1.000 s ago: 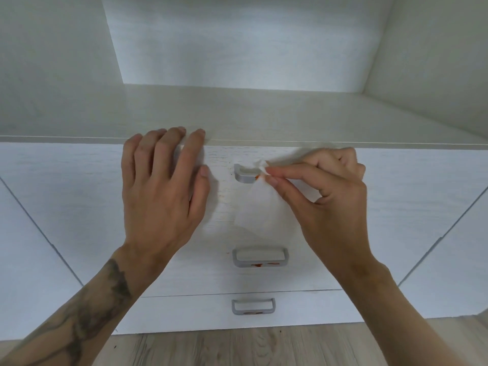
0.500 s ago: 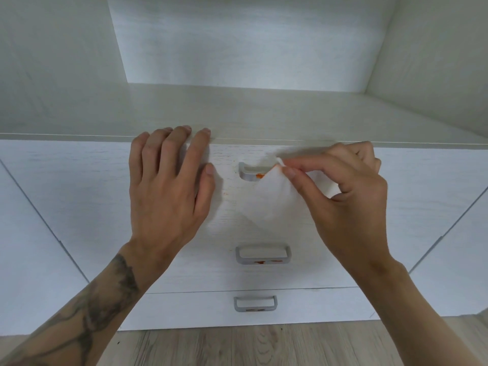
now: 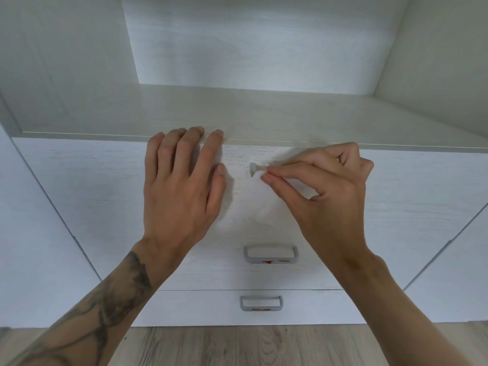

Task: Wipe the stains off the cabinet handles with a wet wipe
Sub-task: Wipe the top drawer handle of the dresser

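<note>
wet wipe (image 3: pixel 260 199), pinched by the right hand's (image 3: pixel 324 191) thumb and forefinger, lies on the top handle (image 3: pixel 253 169) near the cabinet front's (image 3: pixel 92 180) upper edge, the left hand (image 3: pixel 182 186) pressing flat beside it; red stains on the middle handle (image 3: pixel 270 254) and bottom handle (image 3: pixel 261 303) suggest most work remains.

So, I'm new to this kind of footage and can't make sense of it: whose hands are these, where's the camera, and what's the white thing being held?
There is no machine here. A person wears a camera on the head, and it looks down at their own hands. The left hand lies flat on the white drawer front. The right hand pinches a wet wipe against the top handle. The middle handle shows red stains, and the bottom handle has reddish marks too. A wooden floor lies below.
</note>
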`<action>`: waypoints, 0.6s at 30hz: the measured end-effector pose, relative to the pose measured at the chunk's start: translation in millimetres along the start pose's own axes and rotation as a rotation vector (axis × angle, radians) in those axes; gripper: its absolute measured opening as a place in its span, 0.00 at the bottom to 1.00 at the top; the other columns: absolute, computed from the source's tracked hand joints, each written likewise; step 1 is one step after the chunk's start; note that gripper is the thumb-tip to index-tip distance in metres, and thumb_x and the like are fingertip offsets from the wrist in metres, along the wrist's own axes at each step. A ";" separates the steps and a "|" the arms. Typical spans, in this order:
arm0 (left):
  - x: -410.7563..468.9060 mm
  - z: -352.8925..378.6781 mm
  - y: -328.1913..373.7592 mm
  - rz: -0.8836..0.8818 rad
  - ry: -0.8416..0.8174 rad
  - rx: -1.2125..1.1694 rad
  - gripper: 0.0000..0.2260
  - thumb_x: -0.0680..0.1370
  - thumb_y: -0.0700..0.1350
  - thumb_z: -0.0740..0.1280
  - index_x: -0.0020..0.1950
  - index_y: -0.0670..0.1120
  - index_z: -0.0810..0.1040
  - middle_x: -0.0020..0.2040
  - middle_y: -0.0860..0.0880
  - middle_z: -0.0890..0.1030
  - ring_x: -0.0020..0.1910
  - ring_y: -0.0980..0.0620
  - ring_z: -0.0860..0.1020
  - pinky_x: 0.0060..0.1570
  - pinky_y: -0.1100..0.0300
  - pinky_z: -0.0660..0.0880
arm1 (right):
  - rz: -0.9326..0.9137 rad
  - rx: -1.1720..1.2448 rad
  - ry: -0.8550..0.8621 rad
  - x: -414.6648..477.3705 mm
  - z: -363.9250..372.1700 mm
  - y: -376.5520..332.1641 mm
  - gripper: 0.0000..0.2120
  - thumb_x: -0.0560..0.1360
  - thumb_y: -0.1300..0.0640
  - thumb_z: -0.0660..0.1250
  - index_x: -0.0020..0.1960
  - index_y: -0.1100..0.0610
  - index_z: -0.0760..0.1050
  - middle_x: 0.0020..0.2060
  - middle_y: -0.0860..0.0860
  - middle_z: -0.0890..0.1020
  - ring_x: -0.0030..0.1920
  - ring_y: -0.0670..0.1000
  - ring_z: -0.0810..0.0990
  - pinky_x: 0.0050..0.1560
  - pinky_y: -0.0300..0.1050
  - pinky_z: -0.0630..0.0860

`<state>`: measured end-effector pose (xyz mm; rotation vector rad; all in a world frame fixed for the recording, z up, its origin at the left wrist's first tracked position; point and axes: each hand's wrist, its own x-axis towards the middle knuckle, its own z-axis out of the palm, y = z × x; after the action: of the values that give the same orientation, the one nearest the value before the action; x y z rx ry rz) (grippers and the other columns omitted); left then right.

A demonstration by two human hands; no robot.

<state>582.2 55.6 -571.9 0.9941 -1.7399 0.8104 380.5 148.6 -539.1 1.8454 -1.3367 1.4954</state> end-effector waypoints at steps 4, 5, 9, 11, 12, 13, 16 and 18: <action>0.1 0.9 -0.6 -0.003 0.001 0.001 0.19 0.88 0.48 0.60 0.76 0.43 0.73 0.70 0.38 0.77 0.69 0.35 0.74 0.77 0.40 0.62 | -0.009 0.003 -0.034 0.4 -10.1 12.5 0.03 0.77 0.49 0.77 0.48 0.48 0.88 0.44 0.41 0.84 0.54 0.49 0.73 0.56 0.50 0.61; 0.3 0.3 -0.6 -0.003 0.002 0.002 0.19 0.88 0.48 0.59 0.76 0.43 0.74 0.70 0.38 0.77 0.69 0.35 0.74 0.77 0.40 0.62 | -0.001 0.009 -0.031 -1.8 -14.4 17.0 0.03 0.77 0.49 0.77 0.48 0.48 0.88 0.44 0.41 0.84 0.54 0.49 0.73 0.56 0.52 0.62; 0.6 -0.5 0.1 -0.007 -0.001 -0.003 0.19 0.87 0.47 0.60 0.76 0.42 0.74 0.70 0.38 0.77 0.69 0.35 0.74 0.77 0.40 0.62 | 0.017 0.039 -0.017 -2.1 -9.0 14.2 0.03 0.77 0.50 0.77 0.48 0.49 0.88 0.44 0.41 0.84 0.53 0.50 0.73 0.55 0.55 0.64; 0.6 -0.2 0.9 -0.005 0.003 0.003 0.19 0.87 0.47 0.60 0.76 0.42 0.75 0.70 0.38 0.77 0.69 0.35 0.74 0.77 0.39 0.63 | -0.010 0.040 -0.041 2.9 2.8 4.0 0.04 0.77 0.49 0.78 0.48 0.49 0.88 0.43 0.41 0.84 0.53 0.50 0.74 0.57 0.53 0.63; 0.6 -0.1 0.7 -0.004 0.007 0.007 0.19 0.87 0.48 0.60 0.76 0.42 0.75 0.70 0.38 0.77 0.69 0.35 0.74 0.76 0.39 0.63 | -0.026 0.034 -0.053 4.5 5.5 1.9 0.04 0.77 0.49 0.77 0.48 0.48 0.88 0.43 0.41 0.84 0.53 0.51 0.74 0.57 0.51 0.62; 0.7 0.1 0.7 -0.003 0.008 0.008 0.18 0.88 0.48 0.60 0.76 0.42 0.75 0.70 0.37 0.77 0.68 0.35 0.74 0.76 0.39 0.63 | -0.038 0.024 -0.058 4.6 4.8 3.1 0.04 0.77 0.48 0.77 0.48 0.48 0.88 0.43 0.41 0.84 0.53 0.51 0.74 0.57 0.50 0.61; 0.9 -0.7 0.5 -0.009 0.008 0.007 0.19 0.88 0.47 0.59 0.76 0.42 0.75 0.69 0.37 0.78 0.68 0.34 0.74 0.76 0.39 0.63 | -0.040 -0.010 -0.014 -2.2 -10.3 17.0 0.03 0.77 0.49 0.77 0.49 0.48 0.88 0.43 0.42 0.84 0.53 0.51 0.74 0.55 0.53 0.63; 0.4 -1.0 1.0 -0.012 0.005 0.006 0.19 0.88 0.47 0.59 0.76 0.42 0.75 0.70 0.37 0.78 0.68 0.34 0.75 0.76 0.39 0.63 | -0.017 -0.007 0.013 -4.5 -13.8 19.5 0.03 0.77 0.50 0.78 0.48 0.48 0.88 0.43 0.43 0.84 0.53 0.51 0.73 0.53 0.57 0.65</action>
<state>581.7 56.9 -571.3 1.0047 -1.7269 0.8100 356.9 152.5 -543.3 1.8349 -1.3155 1.4904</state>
